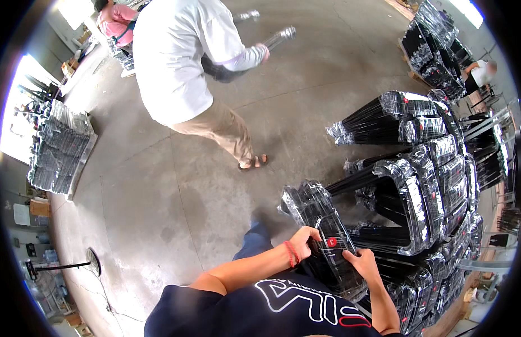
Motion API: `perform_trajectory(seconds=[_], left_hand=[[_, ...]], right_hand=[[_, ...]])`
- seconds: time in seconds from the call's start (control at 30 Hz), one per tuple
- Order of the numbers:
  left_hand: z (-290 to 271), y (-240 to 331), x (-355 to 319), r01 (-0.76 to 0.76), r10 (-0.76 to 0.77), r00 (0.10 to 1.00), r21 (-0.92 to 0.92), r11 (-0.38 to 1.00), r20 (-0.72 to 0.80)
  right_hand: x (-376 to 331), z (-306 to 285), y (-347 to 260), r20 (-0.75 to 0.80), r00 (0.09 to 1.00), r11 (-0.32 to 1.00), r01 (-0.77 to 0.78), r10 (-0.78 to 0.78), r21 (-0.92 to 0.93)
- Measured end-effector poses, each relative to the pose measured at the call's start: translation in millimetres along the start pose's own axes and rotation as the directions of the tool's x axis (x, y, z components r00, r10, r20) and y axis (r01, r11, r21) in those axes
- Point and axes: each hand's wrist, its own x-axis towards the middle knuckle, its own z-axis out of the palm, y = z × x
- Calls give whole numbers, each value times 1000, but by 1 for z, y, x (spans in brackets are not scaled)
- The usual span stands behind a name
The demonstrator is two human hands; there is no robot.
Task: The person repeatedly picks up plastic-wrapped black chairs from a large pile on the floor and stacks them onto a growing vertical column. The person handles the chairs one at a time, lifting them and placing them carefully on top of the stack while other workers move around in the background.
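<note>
A black bundle of tube-like parts in clear plastic wrap (327, 218) is tilted in front of my body, with a round red sticker on its upper face. My left hand (305, 241), a red band on its wrist, grips the bundle's left edge. On the opposite edge my right hand (361, 264) is closed, its thumb lying on top. The undersides of both hands' fingers are hidden by the bundle. Close to my right stands a large stack of similar wrapped black frames (440, 196), several of them with red stickers.
Ahead, a person in a white shirt (176, 67) walks carrying wrapped parts (280, 38). A pallet of wrapped bundles (61, 149) stands at left, another wrapped stack (434, 53) at far right. A stand fan (93, 262) is at lower left. Two more people are farther off.
</note>
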Motion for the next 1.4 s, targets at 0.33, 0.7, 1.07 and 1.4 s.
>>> perform_trajectory(seconds=[0.33, 0.7, 1.07, 1.4], left_hand=[[-30, 111, -54, -75, 83, 994, -106, 992, 76], [-9, 228, -53, -206, 210, 977, -118, 972, 28], [47, 351, -41, -325, 327, 945, 93, 941, -6], [34, 529, -18, -163, 170, 984, -133, 978, 45]], right_hand=[[29, 8, -145, -4, 994, 993, 109, -110, -37], [136, -12, -233, 42, 964, 957, 264, -261, -116], [250, -42, -313, 96, 964, 966, 252, -246, -60], [347, -43, -460, -43, 984, 977, 168, -175, -132]])
